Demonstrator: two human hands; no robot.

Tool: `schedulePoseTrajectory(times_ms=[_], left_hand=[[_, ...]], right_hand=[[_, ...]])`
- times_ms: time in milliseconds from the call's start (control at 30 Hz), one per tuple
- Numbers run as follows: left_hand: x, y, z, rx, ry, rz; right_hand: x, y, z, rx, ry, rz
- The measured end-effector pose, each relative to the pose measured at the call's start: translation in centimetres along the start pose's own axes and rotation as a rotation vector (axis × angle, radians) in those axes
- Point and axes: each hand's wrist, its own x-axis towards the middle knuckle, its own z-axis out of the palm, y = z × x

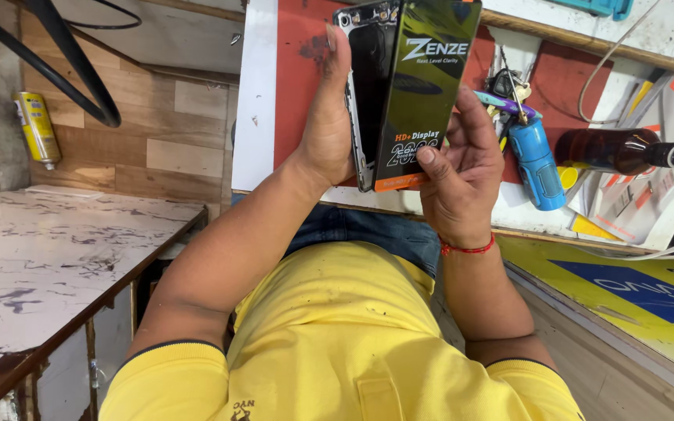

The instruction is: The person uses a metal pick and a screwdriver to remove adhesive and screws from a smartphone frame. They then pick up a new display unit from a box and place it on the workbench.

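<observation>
The left hand [329,129] grips a phone [368,78] along its edge, thumb stretched up the side and fingers wrapped behind. The right hand [462,168] pinches a flat black and green packet [423,86] between thumb and fingers, its long edge lying against the phone. Both are held above the red desk [298,54]. A blue tool [536,164] and a brown bottle [614,150] lie just beside the right hand

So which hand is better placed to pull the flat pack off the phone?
Probably the right hand: it already grips the black pack at its lower edge. The left hand holds the phone behind it.
</observation>
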Motion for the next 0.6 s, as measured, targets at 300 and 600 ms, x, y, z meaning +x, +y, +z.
schedulePoseTrajectory(times_ms=[300, 600], left_hand=[[0.15, 0.24, 0.02, -0.038, 0.043, 0.001], [0.54, -0.62, 0.25, 0.027, 0.064, 0.092]], right_hand=[[-0.25, -0.11, -0.16, 0.041, -0.013, 0.076], [0.62, 0.72, -0.61, 0.154, -0.042, 0.195]])
